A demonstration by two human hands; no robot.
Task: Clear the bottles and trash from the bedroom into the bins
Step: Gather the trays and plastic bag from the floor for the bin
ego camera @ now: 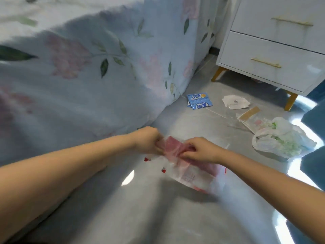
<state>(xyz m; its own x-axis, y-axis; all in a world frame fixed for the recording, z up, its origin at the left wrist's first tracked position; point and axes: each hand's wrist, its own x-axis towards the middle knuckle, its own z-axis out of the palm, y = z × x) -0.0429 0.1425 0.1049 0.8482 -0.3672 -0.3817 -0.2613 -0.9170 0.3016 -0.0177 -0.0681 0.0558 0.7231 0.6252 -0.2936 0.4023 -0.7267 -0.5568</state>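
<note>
The left hand (149, 140) and right hand (198, 150) are each pinching the pink-and-clear wrapper (186, 166) low over the floor (133, 205). Most clearing is judged outstanding: the blue packet (199, 101), white paper (235, 102) and plastic bag (279, 138) are lying near the nightstand (274, 55); no bin is showing.

The fingertips of both hands are hidden in the folds of the pink wrapper (177, 152), whose print is blurred beyond reading. The nightstand (274, 44) is cut off by the top and right edges. Behind the wrapper, the contents of the white bag (281, 138) cannot be told. The bedspread (73, 67) is blurred and cut off at the left.
</note>
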